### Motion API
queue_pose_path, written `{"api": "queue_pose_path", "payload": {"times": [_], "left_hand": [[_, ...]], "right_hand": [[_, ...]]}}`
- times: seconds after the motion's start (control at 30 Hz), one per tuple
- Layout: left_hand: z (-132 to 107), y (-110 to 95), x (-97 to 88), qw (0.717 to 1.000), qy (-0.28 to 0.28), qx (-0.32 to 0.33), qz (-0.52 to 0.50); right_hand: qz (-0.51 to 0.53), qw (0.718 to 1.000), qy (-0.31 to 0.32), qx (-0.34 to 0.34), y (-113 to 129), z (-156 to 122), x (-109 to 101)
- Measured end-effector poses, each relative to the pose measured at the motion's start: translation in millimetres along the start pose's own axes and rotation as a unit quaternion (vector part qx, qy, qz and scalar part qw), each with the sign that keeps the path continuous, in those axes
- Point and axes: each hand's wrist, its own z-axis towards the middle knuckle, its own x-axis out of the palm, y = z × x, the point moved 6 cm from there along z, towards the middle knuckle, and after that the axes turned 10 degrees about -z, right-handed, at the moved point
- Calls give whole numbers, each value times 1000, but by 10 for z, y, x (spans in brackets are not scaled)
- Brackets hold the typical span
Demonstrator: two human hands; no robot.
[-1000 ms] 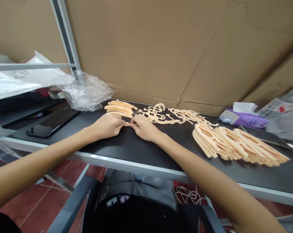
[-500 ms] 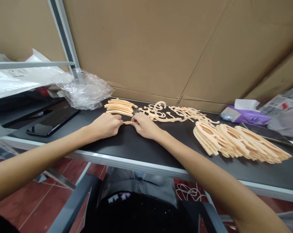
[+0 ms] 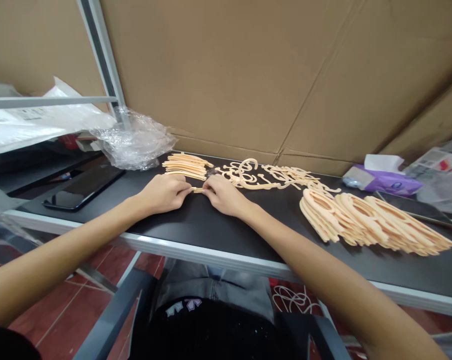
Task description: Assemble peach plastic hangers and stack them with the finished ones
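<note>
My left hand (image 3: 161, 194) and my right hand (image 3: 223, 196) meet over the black tabletop (image 3: 196, 232). Their fingertips pinch a short peach-coloured strip (image 3: 198, 190) from both ends. Just beyond my left hand lies a stack of curved peach strips (image 3: 184, 166). Past my right hand is a tangled heap of peach hook-shaped pieces (image 3: 256, 177). Further right, overlapping rows of flat peach oval-cut pieces (image 3: 372, 222) fan across the table.
A black phone (image 3: 84, 186) lies at the table's left, and a dark tablet or phone (image 3: 409, 207) at the right. A purple tissue pack (image 3: 385, 181) and crumpled clear plastic (image 3: 134, 141) sit at the back, against a cardboard wall (image 3: 226, 75).
The head view has shifted slightly. My hands stay together, still pinching the short strip, and the piles on the table have not visibly moved.
</note>
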Motion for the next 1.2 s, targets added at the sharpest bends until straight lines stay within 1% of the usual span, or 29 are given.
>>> {"api": "queue_pose_path", "payload": {"times": [0.2, 0.3, 0.37, 0.43, 0.5, 0.57, 0.63, 0.77, 0.97, 1.1, 1.2], "left_hand": [[46, 129, -5, 991, 46, -65, -106], [61, 215, 14, 980, 47, -93, -170], [74, 257, 29, 971, 39, -92, -215], [91, 289, 41, 964, 27, -78, -253], [111, 311, 50, 958, 19, -62, -279], [131, 321, 63, 953, 22, -47, -298], [147, 325, 76, 948, 33, -39, -313], [151, 337, 91, 942, 52, -45, -329], [138, 321, 63, 947, 49, -60, -311], [169, 312, 75, 944, 63, -70, -317], [207, 319, 84, 943, 60, -72, -319]], "right_hand": [[3, 1000, -10, -16, 0, -1, 7], [5, 1000, -8, -17, -2, -1, 8], [9, 1000, -10, -18, 0, -3, 2], [12, 1000, -13, -18, 2, -5, -4], [15, 1000, -14, -20, 7, -6, -5], [15, 999, -14, -24, 13, -7, -2], [16, 999, -16, -28, 18, -7, 0], [16, 999, -22, -32, 18, -9, -5], [19, 999, -13, -28, 0, -11, 7], [23, 999, -8, -29, -6, -6, 23], [27, 999, 0, -23, -6, -5, 29]]}}
